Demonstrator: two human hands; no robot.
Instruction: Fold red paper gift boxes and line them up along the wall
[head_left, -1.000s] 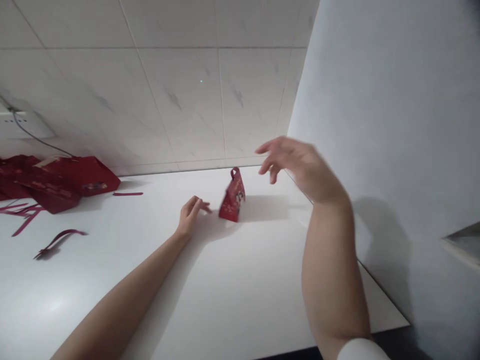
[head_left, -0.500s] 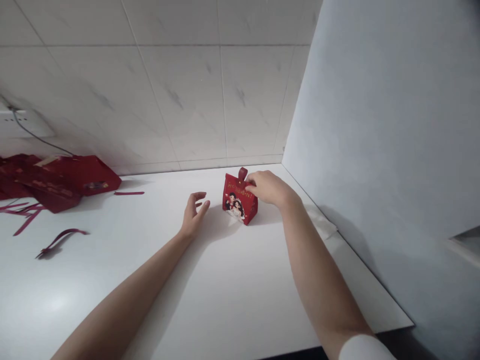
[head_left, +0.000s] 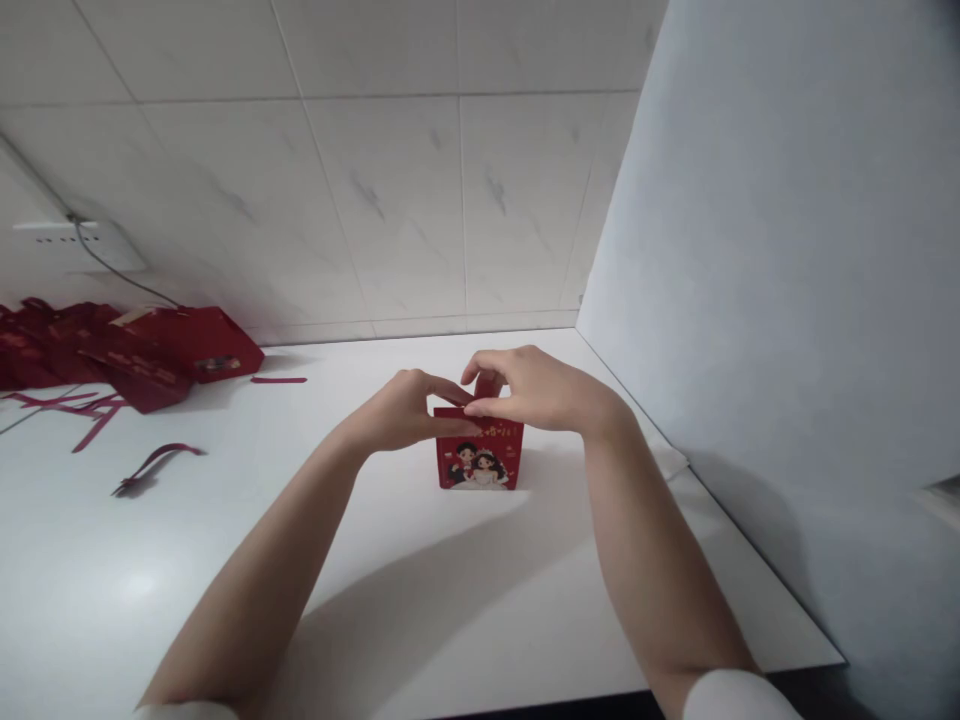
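A small red gift box (head_left: 480, 465), printed with a cartoon couple in wedding clothes and gold writing, stands upright on the white table (head_left: 420, 600). My left hand (head_left: 409, 408) is at its top left, thumb on the front face and fingers behind the top edge. From the right, my right hand (head_left: 525, 390) has its thumb at the top edge and its fingers curled around the box's short strap (head_left: 487, 383), which they partly cover. Both hands pinch the top of the box.
Several red boxes or bags (head_left: 217, 345) are heaped at the left by the tiled wall (head_left: 390, 200). Loose dark red straps (head_left: 161, 460) lie near them. A cable (head_left: 124, 275) runs down from a socket (head_left: 82, 245). A pale panel (head_left: 772, 260) bounds the right side.
My left hand has moved right onto the box's top. The box has come nearer and turned to face me squarely. My right hand has shifted to the strap.
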